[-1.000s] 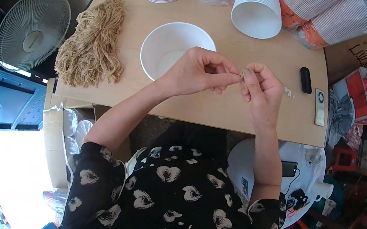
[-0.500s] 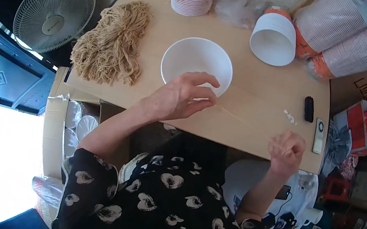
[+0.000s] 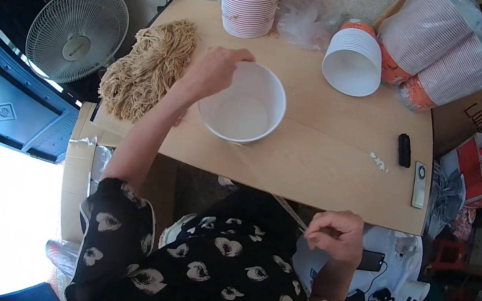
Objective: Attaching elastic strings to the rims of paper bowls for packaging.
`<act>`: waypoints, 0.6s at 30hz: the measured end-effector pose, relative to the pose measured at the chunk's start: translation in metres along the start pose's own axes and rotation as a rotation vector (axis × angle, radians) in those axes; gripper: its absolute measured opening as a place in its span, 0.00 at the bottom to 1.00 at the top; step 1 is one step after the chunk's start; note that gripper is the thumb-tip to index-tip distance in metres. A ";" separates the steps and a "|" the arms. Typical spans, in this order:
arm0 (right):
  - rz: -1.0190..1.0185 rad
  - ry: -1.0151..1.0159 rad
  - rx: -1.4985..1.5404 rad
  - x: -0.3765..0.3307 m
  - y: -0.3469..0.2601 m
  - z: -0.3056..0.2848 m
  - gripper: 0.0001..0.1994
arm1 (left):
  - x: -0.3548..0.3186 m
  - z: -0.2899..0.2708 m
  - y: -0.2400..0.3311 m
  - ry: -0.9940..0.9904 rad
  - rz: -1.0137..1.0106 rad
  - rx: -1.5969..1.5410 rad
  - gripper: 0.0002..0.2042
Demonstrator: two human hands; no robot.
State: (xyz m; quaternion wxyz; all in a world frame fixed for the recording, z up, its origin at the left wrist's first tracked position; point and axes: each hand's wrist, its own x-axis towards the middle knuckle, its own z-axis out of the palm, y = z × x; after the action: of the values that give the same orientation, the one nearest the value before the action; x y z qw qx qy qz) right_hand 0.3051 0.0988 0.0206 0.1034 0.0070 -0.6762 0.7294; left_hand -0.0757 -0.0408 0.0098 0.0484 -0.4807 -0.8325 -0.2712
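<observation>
Bowl (image 3: pixel 243 119) — left hand (image 3: pixel 216 71) now grasping its rim | right hand (image 3: pixel 336 235) — curled, hold unclear

Plain white is shown by the bowl (image 3: pixel 260 109), while the stringy bundle (image 3: pixel 150 65) is toned tan. The tabletop (image 3: pixel 316 157) is finished in light wood-brown. The black shirt (image 3: pixel 180 254) is patterned with off-white, brushed-looking hearts, marked dark inside. On the upright stack of cups (image 3: pixel 248 14), orange is overprinted with dark lettering, above banded white rims. The fan (image 3: pixel 79 31) is coloured grey, the metal-like panel (image 3: pixel 15 90) blue, the small oblong object (image 3: pixel 404 150) black.
</observation>
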 end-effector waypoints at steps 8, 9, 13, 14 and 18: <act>0.113 -0.150 -0.184 0.042 0.020 0.041 0.04 | 0.055 0.039 0.059 -0.247 0.731 -0.128 0.13; 0.115 -0.150 -0.184 0.049 0.026 0.043 0.04 | 0.049 0.043 0.067 -0.305 0.778 -0.136 0.13; 0.220 -0.073 -0.166 0.079 0.049 0.049 0.06 | 0.021 0.031 0.078 -0.434 0.828 -0.170 0.07; 0.187 -0.017 -0.115 0.084 0.059 0.049 0.06 | 0.014 0.022 0.078 -0.394 0.829 -0.179 0.05; 0.232 0.055 0.024 0.097 0.068 0.047 0.07 | -0.043 -0.018 0.087 -0.234 0.449 -0.510 0.13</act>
State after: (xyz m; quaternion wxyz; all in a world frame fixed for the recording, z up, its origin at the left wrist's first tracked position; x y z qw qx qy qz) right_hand 0.1932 0.0613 -0.0275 0.0365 -0.0900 -0.6607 0.7443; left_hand 0.0160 -0.0491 0.0455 -0.1102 -0.6759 -0.6117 -0.3962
